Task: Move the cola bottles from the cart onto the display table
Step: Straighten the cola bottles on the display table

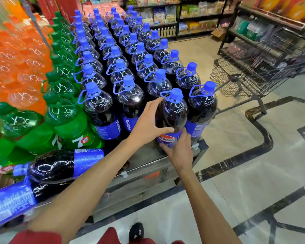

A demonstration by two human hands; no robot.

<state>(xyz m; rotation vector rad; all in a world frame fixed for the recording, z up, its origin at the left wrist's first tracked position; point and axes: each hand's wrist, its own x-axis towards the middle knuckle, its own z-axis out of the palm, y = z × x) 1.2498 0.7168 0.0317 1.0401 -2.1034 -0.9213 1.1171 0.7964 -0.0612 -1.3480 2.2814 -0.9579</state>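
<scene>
A large cola bottle point(173, 110) with a blue cap and blue label stands upright at the front edge of the display table point(148, 166). My left hand point(148, 122) grips its dark upper body from the left. My right hand point(179, 148) holds its label from below and the right. Several rows of matching cola bottles point(130, 50) fill the table behind it. Two more cola bottles point(51, 166) lie on their sides at the lower left.
Green soda bottles point(63, 106) and orange soda bottles point(16, 59) stand to the left of the cola. A wire shopping cart point(253, 71) sits on the tiled floor to the right, in front of stocked shelves point(271, 29). My shoe point(136, 231) shows below.
</scene>
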